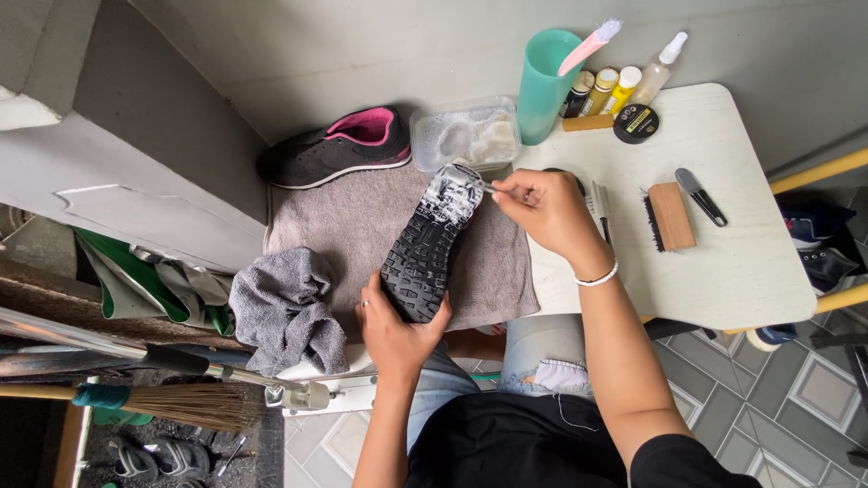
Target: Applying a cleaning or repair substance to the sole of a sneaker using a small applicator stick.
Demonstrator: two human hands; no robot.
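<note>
While the black shoe (429, 248) lies sole-up at the centre of the frame on a grey towel (362, 226), I see foam whitening its toe end. My left hand (395, 327) clasps the heel from below. My right hand (542, 210) is closed around a small brush (486, 187) touching the foamy sole. Above sit a second shoe (339, 146), a plastic tub (466, 134) and a teal cup (545, 83).

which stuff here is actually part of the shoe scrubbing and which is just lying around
In use:
- upturned shoe, foam on its sole
- left hand gripping its heel
- right hand holding a small brush at the toe
- grey towel underneath
- tub of suds

Lying about:
- second shoe
- wooden brush
- crumpled cloth
- bottles
- broom
</note>
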